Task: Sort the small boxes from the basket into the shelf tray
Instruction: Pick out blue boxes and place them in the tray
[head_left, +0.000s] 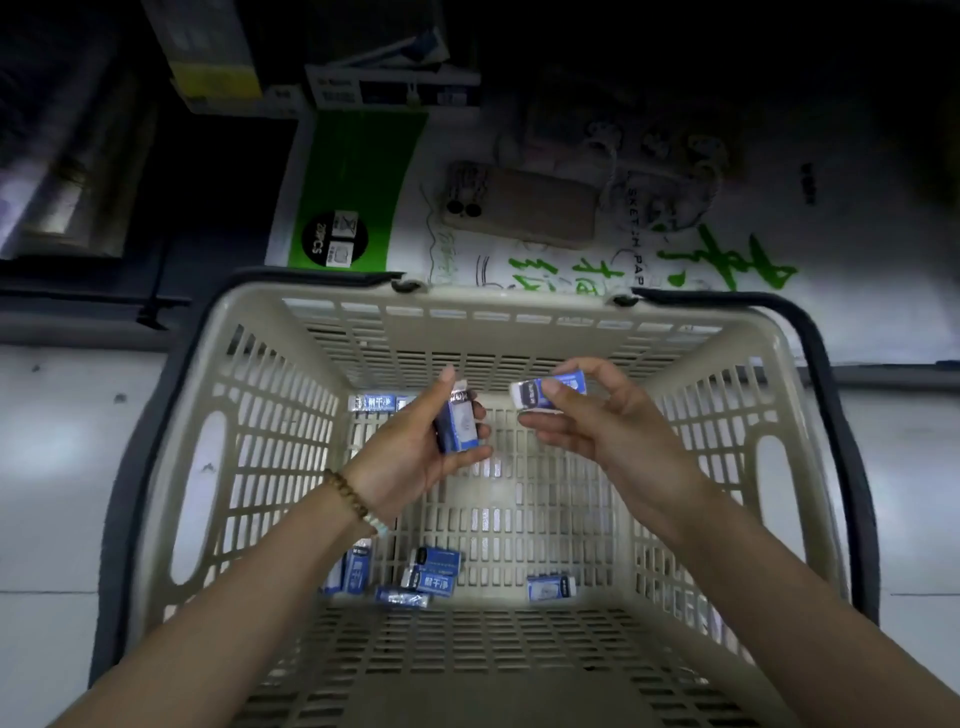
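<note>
Holding a small blue-and-white box, the left hand curls round it, long side pointing away. The right hand pinches a second small box with fingers and thumb, lying sideways. Both hang over the tan plastic basket. Loose boxes lie on the basket floor, below the wrists, mostly nearer the left arm. I cannot see the shelf tray.

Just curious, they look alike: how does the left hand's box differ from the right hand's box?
Left-hand box is cradled lengthwise, pointing away; right-hand box is pinched, turned sideways. Left-hand box shows a dark side; right-hand box a white end. Both small, blue and white.
</note>
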